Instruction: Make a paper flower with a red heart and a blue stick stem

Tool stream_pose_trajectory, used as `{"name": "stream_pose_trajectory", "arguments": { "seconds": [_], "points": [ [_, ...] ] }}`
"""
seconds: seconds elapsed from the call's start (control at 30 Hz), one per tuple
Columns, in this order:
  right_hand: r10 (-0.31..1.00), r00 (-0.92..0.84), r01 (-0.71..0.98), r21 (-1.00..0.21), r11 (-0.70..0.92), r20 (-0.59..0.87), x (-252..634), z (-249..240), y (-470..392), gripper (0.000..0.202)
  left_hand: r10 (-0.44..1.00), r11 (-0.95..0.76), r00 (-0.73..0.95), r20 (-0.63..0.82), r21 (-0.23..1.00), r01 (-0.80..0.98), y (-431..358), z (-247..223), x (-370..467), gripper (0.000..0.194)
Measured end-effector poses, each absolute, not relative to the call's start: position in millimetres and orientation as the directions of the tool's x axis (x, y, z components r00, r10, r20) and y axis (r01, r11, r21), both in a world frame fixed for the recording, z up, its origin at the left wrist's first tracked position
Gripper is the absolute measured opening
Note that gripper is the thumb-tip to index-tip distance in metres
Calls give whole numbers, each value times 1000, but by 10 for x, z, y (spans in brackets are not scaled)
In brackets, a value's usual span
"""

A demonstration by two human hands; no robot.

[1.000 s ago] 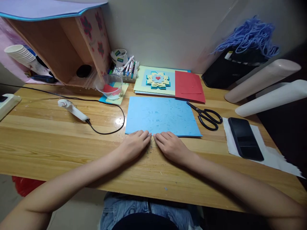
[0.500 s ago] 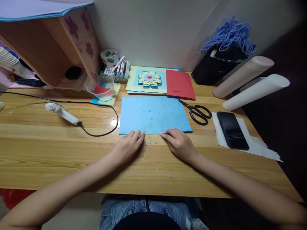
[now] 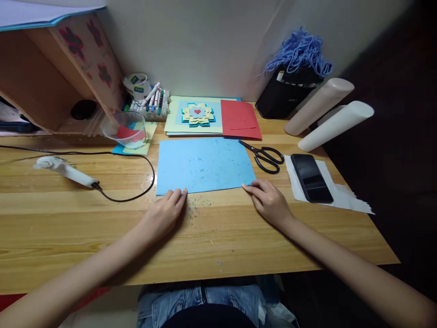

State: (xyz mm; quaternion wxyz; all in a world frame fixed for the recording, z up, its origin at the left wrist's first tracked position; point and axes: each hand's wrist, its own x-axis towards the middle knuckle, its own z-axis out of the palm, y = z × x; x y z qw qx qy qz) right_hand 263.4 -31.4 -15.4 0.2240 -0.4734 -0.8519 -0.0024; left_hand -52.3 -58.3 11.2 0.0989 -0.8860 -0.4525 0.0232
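Observation:
A blue sheet (image 3: 205,164) lies flat on the wooden table, with small darker marks on it. At its near edge, left of the middle, my left hand (image 3: 167,210) pinches the paper between thumb and fingers. My right hand (image 3: 269,201) pinches the near right corner. Beside the sheet's right edge lie black scissors (image 3: 264,156). Behind it, a yellow card (image 3: 172,119) bears a layered paper flower (image 3: 198,114) with a red heart, and a red card (image 3: 241,119) overlaps its right side.
A white glue gun (image 3: 68,173) with a looping cord lies left. Behind it stand a clear plastic bowl (image 3: 114,132), markers (image 3: 153,102) and a cardboard box (image 3: 82,59). Rightward are a phone (image 3: 311,177) on white paper, two pale rolls (image 3: 336,125) and a black bag (image 3: 283,98).
The view has shifted and turned slightly. My right hand has slid right along the near edge of the blue sheet to its corner. My left hand remains on the same edge.

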Motion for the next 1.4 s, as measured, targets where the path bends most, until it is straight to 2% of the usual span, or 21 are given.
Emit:
{"name": "stream_pose_trajectory", "arguments": {
  "seconds": [0.17,0.33,0.53,0.67,0.87,0.97,1.1,1.27,1.4],
  "points": [
    [835,-362,842,-239,484,415,2811,-152,-313,28,839,-520,543,48,-228,823,-592,104,-631,34],
    [814,-399,832,-208,515,421,2859,-165,-286,26,820,-550,570,51,-205,810,-558,78,-678,32],
    [716,-557,776,-44,630,421,2864,-94,-201,19,790,-604,610,61,-94,791,-493,172,-730,27],
    [651,-670,715,76,695,358,2884,-37,-131,20,776,-625,627,70,-53,779,-433,213,-737,20],
    [561,-771,625,191,756,301,2899,-16,-90,28,718,-690,696,13,-116,714,-367,248,-712,19],
    [553,-779,615,190,765,296,2837,-20,-107,29,702,-706,711,-27,-150,692,-355,302,-690,21],
    [536,-786,592,124,797,308,2603,-35,-152,32,704,-705,708,-54,-166,689,-381,316,-642,25],
    [484,-831,534,147,833,274,2300,14,-179,34,648,-757,761,34,-73,649,-404,218,-417,32],
    [473,-839,526,181,831,269,2262,50,-176,32,631,-776,776,17,-12,631,-345,207,-144,28]
  ]
}}
